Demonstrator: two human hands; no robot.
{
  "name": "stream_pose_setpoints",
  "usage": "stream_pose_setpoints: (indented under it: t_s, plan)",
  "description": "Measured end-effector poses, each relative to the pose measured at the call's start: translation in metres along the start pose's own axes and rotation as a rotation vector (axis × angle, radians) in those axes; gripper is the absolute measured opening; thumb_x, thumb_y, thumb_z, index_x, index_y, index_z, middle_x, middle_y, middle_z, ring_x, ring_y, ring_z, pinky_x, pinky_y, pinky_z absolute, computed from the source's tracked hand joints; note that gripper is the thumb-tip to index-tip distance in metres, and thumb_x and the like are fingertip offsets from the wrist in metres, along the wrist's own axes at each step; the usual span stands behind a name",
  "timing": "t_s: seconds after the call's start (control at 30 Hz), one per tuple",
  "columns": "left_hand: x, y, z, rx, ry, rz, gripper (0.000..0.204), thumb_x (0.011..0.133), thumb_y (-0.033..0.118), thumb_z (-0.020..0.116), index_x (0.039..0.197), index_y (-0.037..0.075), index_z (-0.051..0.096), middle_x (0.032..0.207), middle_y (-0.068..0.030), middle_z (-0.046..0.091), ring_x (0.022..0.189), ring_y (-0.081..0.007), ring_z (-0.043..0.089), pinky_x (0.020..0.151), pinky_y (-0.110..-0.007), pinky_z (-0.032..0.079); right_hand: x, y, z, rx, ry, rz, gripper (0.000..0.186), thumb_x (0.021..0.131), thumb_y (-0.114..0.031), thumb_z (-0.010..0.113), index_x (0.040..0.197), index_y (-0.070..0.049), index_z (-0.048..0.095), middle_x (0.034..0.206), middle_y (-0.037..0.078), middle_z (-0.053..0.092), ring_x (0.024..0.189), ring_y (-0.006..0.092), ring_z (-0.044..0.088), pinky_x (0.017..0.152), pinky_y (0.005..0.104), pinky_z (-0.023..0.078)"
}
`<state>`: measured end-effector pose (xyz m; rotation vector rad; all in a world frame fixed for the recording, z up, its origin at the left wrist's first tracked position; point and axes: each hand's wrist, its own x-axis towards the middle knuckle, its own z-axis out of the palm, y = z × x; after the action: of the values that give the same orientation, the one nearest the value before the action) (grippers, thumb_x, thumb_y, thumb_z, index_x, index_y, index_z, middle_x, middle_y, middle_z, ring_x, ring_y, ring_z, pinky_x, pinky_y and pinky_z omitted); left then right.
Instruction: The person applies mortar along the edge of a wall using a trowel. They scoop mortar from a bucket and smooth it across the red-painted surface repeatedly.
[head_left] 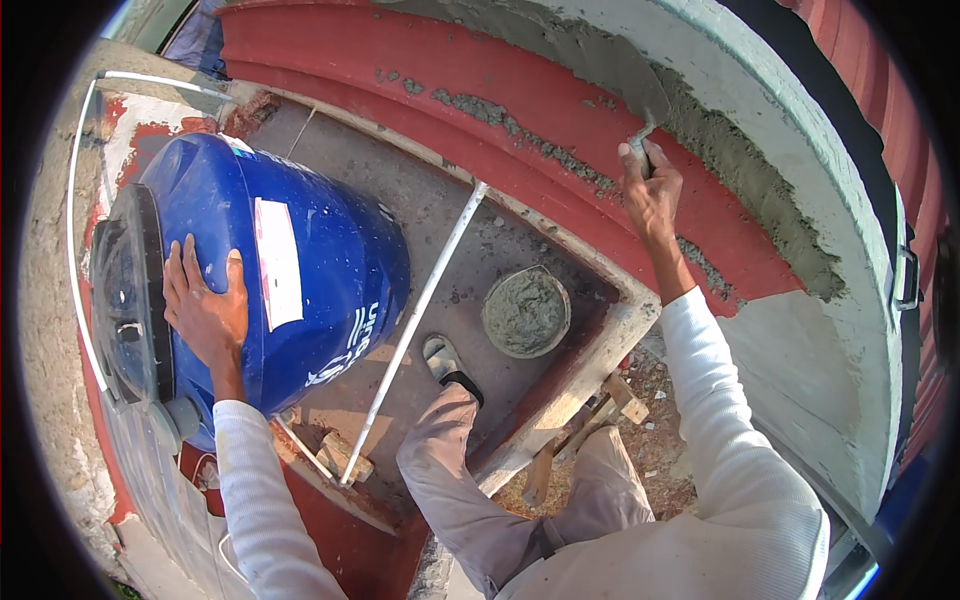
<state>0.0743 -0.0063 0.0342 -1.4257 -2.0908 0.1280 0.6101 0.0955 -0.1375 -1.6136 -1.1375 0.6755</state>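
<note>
My left hand point(206, 302) rests with fingers spread on the blue plastic tank point(350, 250), beside its dark-rimmed lid point(125, 290). My right hand point(652, 190) grips a trowel point(642, 134) by its handle, with the blade against a strip of wet grey mortar point(730, 160) along the upper red ledge point(450, 70). Lumps of mortar are scattered on the red surface. A round container of mixed mortar point(525, 312) sits on the grey floor below, between the tank and the ledge.
A white pipe point(415, 330) slants across beside the tank, and another runs along the left point(72, 220). My sandalled foot point(440, 360) is near a low concrete rim point(545, 415). Wood scraps point(625, 398) lie below it. A pale curved wall point(850, 250) bounds the right side.
</note>
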Motion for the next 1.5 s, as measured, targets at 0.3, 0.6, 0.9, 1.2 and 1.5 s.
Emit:
stream_pose_setpoints:
  t_s: [0.3, 0.6, 0.9, 1.2, 1.5]
  plan:
    - [-0.001, 0.005, 0.001, 0.016, -0.009, -0.005, 0.071, 0.099, 0.063, 0.06, 0.158, 0.025, 0.049, 0.165, -0.0009, 0.045, 0.155, -0.0245, 0.037, 0.124, -0.051, 0.034, 0.003, -0.031, 0.072, -0.233, -0.197, -0.072, 0.041, 0.097, -0.034, 0.068, 0.121, -0.001, 0.072, 0.1, 0.026, 0.075, 0.098, 0.0455, 0.072, 0.089, 0.0512, 0.055]
    - [0.002, 0.006, -0.003, 0.024, -0.017, 0.001, 0.075, 0.098, 0.066, 0.061, 0.158, 0.023, 0.05, 0.165, -0.0016, 0.046, 0.154, -0.0241, 0.038, 0.122, -0.053, 0.035, 0.006, -0.017, 0.022, -0.161, -0.041, -0.011, 0.039, 0.097, -0.035, 0.069, 0.117, -0.001, 0.073, 0.097, 0.025, 0.076, 0.096, 0.045, 0.073, 0.089, 0.0498, 0.055]
    - [-0.002, 0.002, 0.001, 0.021, 0.028, 0.047, 0.074, 0.099, 0.065, 0.061, 0.158, 0.021, 0.051, 0.164, -0.0043, 0.048, 0.152, -0.0264, 0.042, 0.119, -0.056, 0.038, -0.029, 0.009, -0.094, -0.044, 0.04, -0.001, 0.042, 0.1, -0.033, 0.074, 0.121, 0.004, 0.071, 0.076, 0.007, 0.068, 0.067, 0.0127, 0.061, 0.064, 0.0338, 0.052]
    - [-0.002, 0.008, -0.002, -0.02, 0.008, 0.0, 0.07, 0.099, 0.06, 0.063, 0.157, 0.022, 0.051, 0.163, -0.004, 0.048, 0.154, -0.0248, 0.039, 0.123, -0.051, 0.034, -0.066, -0.048, -0.043, 0.221, -0.253, 0.227, 0.037, 0.102, -0.032, 0.069, 0.102, 0.005, 0.07, 0.076, 0.005, 0.064, 0.062, 0.0115, 0.059, 0.054, 0.0308, 0.05]
    - [0.0, 0.006, -0.002, -0.009, 0.01, -0.004, 0.069, 0.099, 0.061, 0.062, 0.157, 0.024, 0.051, 0.164, -0.0038, 0.047, 0.154, -0.0248, 0.038, 0.124, -0.05, 0.034, -0.032, -0.079, 0.042, 0.388, -0.278, 0.367, 0.035, 0.102, -0.03, 0.068, 0.098, 0.005, 0.07, 0.08, 0.01, 0.068, 0.061, 0.0148, 0.064, 0.052, 0.0335, 0.056]
